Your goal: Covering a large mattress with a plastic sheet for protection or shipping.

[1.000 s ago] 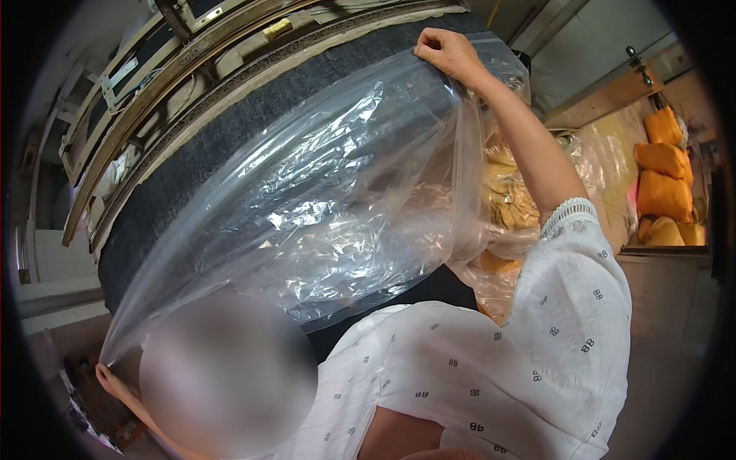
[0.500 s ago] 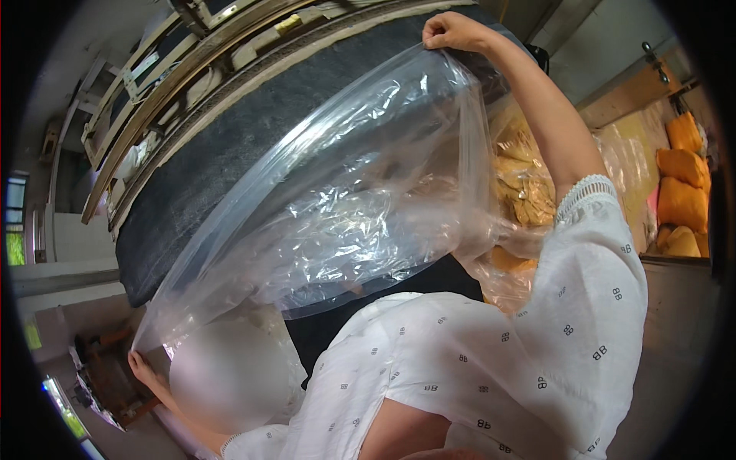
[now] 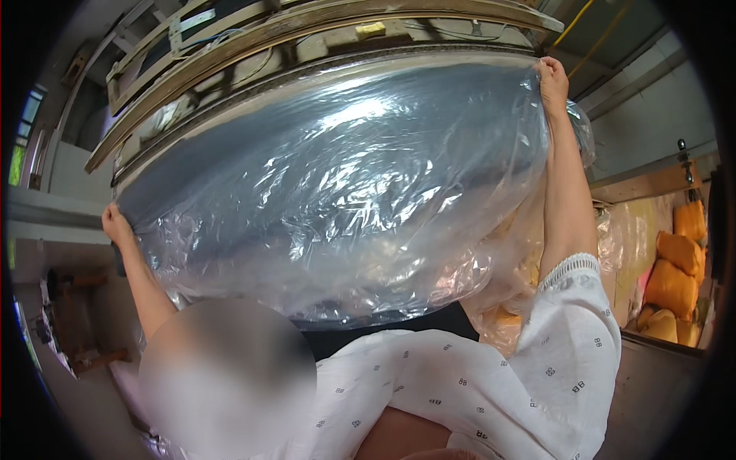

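The clear plastic sheet [image 3: 345,199] lies between the two hands, pulled out wide across the dark work surface [image 3: 169,172], which shows through it. The left hand [image 3: 116,224] is closed on the sheet at its left end; the right hand [image 3: 553,86] pinches it at the far right corner, fingers curled tight. As far as can be judged, the spreading is well along: the far edge runs fairly taut from hand to hand. Less settled is the middle, full of creases, and the near side, puckered below both hands toward the body. Some film hangs loose just right of the right hand. Whether the sheet is one layer or two cannot be told.

Just beyond the hands, a wooden rail [image 3: 322,21] crosses the far side and bounds the reach there, with a small yellow block [image 3: 371,31] behind it. Yellowish bundles [image 3: 529,264] sit close beside the right forearm, partly under film; orange bundles [image 3: 673,280] are stacked well off to its right. A blurred patch hides the area below the left forearm.
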Motion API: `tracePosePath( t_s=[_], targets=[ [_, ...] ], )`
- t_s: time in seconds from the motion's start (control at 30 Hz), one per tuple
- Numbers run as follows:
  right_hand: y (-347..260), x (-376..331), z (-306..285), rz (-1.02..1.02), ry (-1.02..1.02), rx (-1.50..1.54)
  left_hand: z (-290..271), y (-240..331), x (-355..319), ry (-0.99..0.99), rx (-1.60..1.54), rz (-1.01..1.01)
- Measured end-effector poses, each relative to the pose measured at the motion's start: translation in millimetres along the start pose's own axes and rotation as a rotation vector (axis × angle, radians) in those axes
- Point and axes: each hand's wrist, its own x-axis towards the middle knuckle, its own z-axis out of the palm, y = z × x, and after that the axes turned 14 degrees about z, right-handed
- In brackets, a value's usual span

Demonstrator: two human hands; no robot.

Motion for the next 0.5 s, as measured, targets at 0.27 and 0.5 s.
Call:
tracePosePath(
  t_s=[0.27,0.5],
  targets=[
    [-5,12,9,-0.007,-0.038,-0.159,43,-11,40,-0.078,-0.073,-0.066],
    [-15,16,19,0.026,0.022,-0.309,51,-26,58,-0.115,-0.122,-0.097]
  ],
)
